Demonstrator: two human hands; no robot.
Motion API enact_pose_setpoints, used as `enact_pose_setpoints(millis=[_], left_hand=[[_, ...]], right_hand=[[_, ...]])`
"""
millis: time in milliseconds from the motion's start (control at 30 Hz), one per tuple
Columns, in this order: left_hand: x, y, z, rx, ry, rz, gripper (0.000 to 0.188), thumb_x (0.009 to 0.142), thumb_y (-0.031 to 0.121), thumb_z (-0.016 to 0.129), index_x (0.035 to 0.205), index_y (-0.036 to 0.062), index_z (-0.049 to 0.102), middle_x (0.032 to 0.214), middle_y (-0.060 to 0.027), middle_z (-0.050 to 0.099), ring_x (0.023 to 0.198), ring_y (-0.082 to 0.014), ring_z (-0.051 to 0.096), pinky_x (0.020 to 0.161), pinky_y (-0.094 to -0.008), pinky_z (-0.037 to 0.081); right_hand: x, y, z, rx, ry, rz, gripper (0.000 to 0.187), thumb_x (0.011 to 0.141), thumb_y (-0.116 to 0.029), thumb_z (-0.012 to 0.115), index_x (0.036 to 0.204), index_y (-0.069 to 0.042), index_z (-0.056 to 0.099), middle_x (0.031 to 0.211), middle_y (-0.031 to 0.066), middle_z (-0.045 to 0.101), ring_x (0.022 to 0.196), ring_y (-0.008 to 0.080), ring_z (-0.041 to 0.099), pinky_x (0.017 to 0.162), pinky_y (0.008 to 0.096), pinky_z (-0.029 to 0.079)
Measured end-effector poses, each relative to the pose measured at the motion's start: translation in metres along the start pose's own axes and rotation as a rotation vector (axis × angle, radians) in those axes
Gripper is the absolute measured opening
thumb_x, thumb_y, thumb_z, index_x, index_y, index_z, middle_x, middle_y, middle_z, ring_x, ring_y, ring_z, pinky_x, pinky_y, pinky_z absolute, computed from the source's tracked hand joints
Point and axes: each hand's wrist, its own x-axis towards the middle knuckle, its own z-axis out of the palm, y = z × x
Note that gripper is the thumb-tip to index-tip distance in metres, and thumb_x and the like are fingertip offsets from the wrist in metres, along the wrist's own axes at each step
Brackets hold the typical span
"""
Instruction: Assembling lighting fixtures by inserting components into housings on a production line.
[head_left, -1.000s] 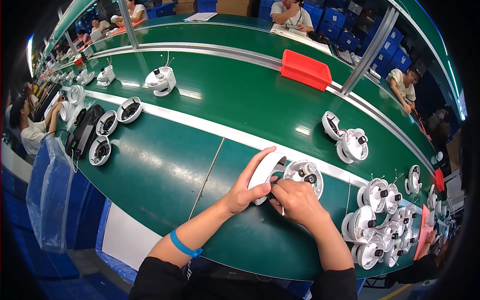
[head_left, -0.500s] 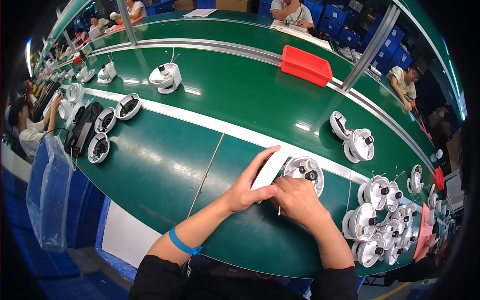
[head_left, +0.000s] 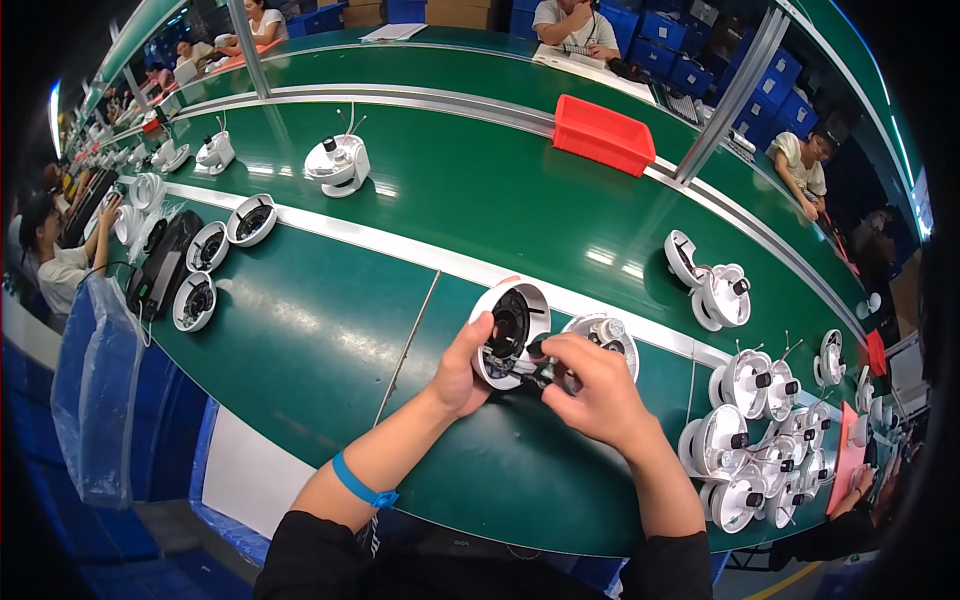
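The left hand [head_left: 460, 376] is gripping a white round camera housing [head_left: 512, 322], fingers wrapping its rim and its dark interior facing the person, above the green workbench [head_left: 322, 310]. The right hand [head_left: 600, 392] is hovering at the housing's four o'clock edge, bent fingers meeting dark wiring [head_left: 533, 376]; whether they are pinching it, I cannot tell. A white camera assembly [head_left: 615, 338] is sitting at three o'clock, partly hidden. Similar housings [head_left: 208, 247] are lying toward nine to ten o'clock, clustered camera assemblies [head_left: 722, 440] at four.
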Motion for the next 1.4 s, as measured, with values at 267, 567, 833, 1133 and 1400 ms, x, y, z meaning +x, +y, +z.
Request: enact_pose_setpoints(millis=[267,567,833,1133,1400], left_hand=[[0.0,-0.006,0.0,-0.047,-0.014,-0.028,0.075,0.104,0.046,0.054,0.161,0.008,0.026,0.147,-0.0112,0.053,0.134,-0.0223,0.054,0.114,-0.0389,0.044],[-0.002,-0.003,0.006,0.207,-0.028,0.026,0.096,0.093,0.05,0.067,0.164,0.0064,0.019,0.148,-0.0161,0.049,0.136,-0.0252,0.052,0.115,-0.0433,0.044],[-0.003,-0.003,0.007,0.277,-0.042,0.046,0.1,0.09,0.05,0.071,0.163,0.0064,0.019,0.145,-0.0154,0.049,0.133,-0.0248,0.052,0.113,-0.0465,0.046],[-0.006,-0.002,0.012,0.339,-0.041,0.067,0.11,0.082,0.052,0.077,0.163,0.005,0.019,0.146,-0.0146,0.048,0.135,-0.0253,0.05,0.117,-0.0471,0.042],[-0.004,0.001,0.009,0.671,-0.153,0.171,0.108,0.082,0.049,0.077,0.163,0.0045,0.021,0.154,-0.016,0.043,0.142,-0.0275,0.045,0.12,-0.0469,0.035]], right_hand=[[-0.005,0.004,0.012,0.209,0.009,-0.033,0.024,0.075,0.007,0.066,0.099,0.005,0.072,0.098,0.0156,0.072,0.085,0.0308,0.072,0.074,0.0352,0.057],[-0.005,-0.002,0.028,-0.271,0.101,-0.228,0.032,0.07,-0.012,0.08,0.099,-0.004,0.071,0.081,0.0092,0.067,0.075,0.0261,0.07,0.062,0.0387,0.056],[-0.008,0.0,0.029,-0.361,0.085,-0.264,0.031,0.067,-0.015,0.079,0.095,-0.006,0.07,0.068,0.0039,0.06,0.06,0.0215,0.064,0.051,0.036,0.049],[-0.006,0.0,0.025,-0.411,0.018,-0.308,0.028,0.069,-0.018,0.079,0.092,-0.006,0.068,0.066,0.0019,0.058,0.059,0.0194,0.063,0.049,0.0345,0.048],[-0.006,0.006,0.025,-0.458,-0.039,-0.379,0.021,0.074,-0.01,0.072,0.094,-0.003,0.067,0.068,0.0022,0.058,0.062,0.0192,0.06,0.051,0.0343,0.048]])
